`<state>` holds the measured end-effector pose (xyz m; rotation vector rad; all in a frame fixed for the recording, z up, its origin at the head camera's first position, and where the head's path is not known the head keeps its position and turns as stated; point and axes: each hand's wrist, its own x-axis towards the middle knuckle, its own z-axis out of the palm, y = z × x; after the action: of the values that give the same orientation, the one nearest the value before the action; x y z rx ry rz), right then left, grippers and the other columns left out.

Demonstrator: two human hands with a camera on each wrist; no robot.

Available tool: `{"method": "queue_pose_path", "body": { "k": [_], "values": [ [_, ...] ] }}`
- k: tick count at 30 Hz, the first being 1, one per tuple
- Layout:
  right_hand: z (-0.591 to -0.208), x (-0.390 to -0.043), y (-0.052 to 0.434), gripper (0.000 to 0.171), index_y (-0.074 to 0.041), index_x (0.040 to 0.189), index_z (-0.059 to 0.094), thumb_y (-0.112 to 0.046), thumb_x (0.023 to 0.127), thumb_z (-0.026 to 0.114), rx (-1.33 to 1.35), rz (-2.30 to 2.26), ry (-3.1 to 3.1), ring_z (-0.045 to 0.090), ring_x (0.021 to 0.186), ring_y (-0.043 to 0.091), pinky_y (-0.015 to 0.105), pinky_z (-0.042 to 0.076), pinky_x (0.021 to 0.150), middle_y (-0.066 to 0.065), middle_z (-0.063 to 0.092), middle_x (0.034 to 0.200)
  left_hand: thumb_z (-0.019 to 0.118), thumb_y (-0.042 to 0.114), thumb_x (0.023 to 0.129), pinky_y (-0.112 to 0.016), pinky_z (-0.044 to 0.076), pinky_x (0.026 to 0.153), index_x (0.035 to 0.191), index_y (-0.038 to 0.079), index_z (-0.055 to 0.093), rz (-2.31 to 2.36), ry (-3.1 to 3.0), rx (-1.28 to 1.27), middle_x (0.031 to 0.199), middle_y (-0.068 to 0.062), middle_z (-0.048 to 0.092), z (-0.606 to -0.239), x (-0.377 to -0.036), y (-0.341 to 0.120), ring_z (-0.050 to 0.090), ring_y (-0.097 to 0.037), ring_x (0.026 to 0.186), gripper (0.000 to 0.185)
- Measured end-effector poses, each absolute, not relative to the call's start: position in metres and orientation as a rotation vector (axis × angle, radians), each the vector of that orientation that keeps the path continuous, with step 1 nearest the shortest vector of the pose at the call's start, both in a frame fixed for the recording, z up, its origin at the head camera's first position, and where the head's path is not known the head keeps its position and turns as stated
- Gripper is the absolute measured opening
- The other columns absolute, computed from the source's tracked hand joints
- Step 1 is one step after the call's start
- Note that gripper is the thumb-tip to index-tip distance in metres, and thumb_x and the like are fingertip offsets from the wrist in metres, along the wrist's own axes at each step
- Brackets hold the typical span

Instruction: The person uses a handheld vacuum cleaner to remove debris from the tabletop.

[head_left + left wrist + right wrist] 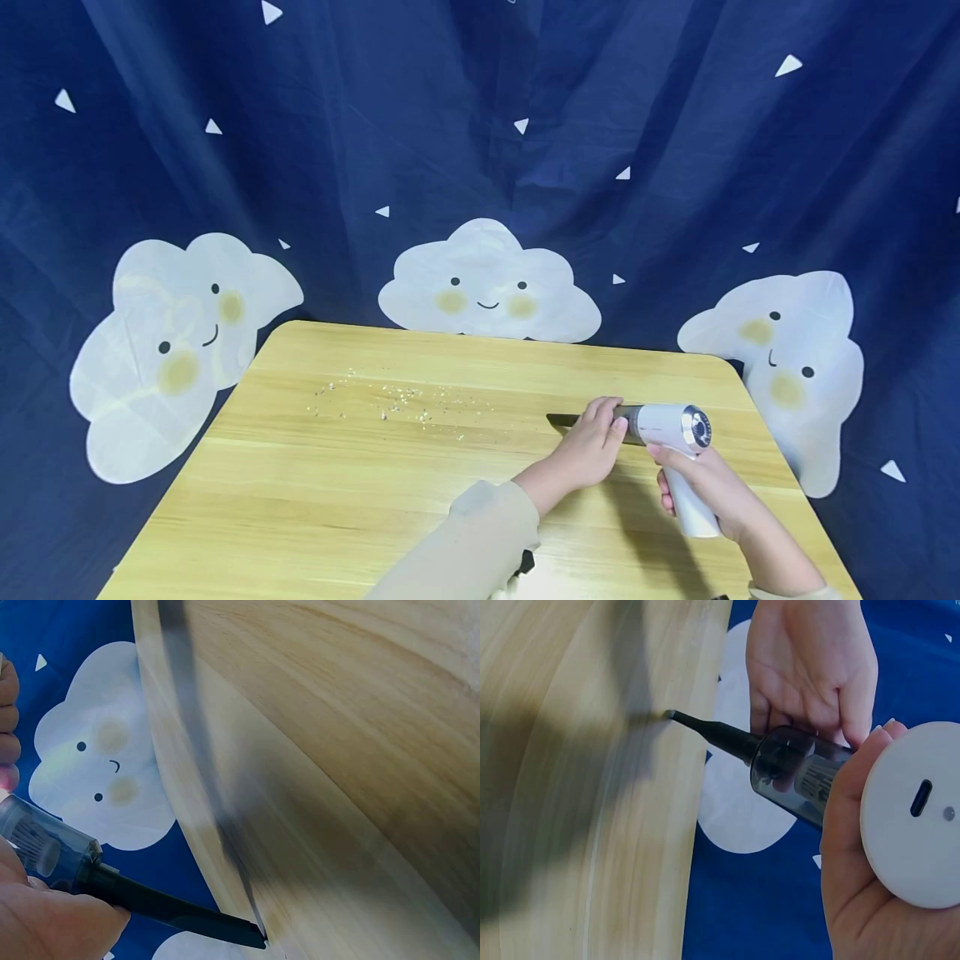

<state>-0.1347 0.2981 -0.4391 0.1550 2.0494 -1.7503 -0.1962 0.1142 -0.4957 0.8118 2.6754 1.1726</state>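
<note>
You hold a small handheld vacuum (663, 427) low over the worktop (315, 492), near its right edge and toward the far right corner. It has a white body, a white handle, a smoky clear dust chamber and a slim black nozzle (562, 419). Its long axis runs across the worktop, nozzle tip pointing toward the left edge. Your right hand (693, 483) wraps closed around the handle on the near side. Your left hand (592, 442) is closer to the nozzle, its fingers curled over the clear chamber. A thin scatter of pale crumbs (390, 404) lies well to the left of the nozzle tip, nearer the far edge. Behind the worktop hangs a dark blue cloth (480, 125) printed with smiling white clouds.
</note>
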Motion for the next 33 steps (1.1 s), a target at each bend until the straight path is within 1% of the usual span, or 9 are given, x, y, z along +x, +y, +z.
{"method": "queue_pose_path", "body": {
  "k": [13,19,27,33],
  "values": [
    [-0.441,-0.14,0.3,0.022,-0.009,0.096,0.049,-0.029,0.103,0.055,0.119,-1.778,1.985,0.061,0.058,0.014,0.032,0.057,0.058,0.005,0.06,0.07,0.013,0.042,0.11,-0.033,0.03,0.118,0.155,0.01,0.03,1.165,2.716,0.779,0.159,-0.008,0.032,-0.495,-0.194,0.114,0.034,-0.022,0.144,0.058],
    [-0.443,-0.141,0.3,0.022,-0.009,0.095,0.05,-0.03,0.104,0.053,0.112,-1.795,1.94,0.061,0.058,0.013,0.03,0.056,0.057,0.003,0.06,0.07,0.013,0.042,0.11,-0.033,0.03,0.118,0.155,0.009,0.031,1.164,2.725,0.77,0.158,-0.008,0.033,-0.497,-0.194,0.113,0.035,-0.023,0.144,0.059],
    [-0.446,-0.143,0.294,0.023,-0.009,0.097,0.05,-0.031,0.104,0.052,0.11,-1.81,1.911,0.06,0.058,0.012,0.029,0.056,0.057,0.002,0.059,0.07,0.011,0.044,0.109,-0.035,0.029,0.119,0.156,0.009,0.03,1.162,2.721,0.761,0.159,-0.008,0.031,-0.5,-0.196,0.108,0.032,-0.023,0.146,0.061],
    [-0.447,-0.144,0.291,0.022,-0.009,0.097,0.05,-0.03,0.104,0.051,0.091,-1.817,1.882,0.06,0.058,0.012,0.028,0.056,0.057,0.002,0.059,0.07,0.011,0.043,0.109,-0.036,0.029,0.119,0.155,0.008,0.03,1.148,2.738,0.76,0.159,-0.01,0.032,-0.499,-0.196,0.103,0.032,-0.024,0.145,0.061]
  ]
}}
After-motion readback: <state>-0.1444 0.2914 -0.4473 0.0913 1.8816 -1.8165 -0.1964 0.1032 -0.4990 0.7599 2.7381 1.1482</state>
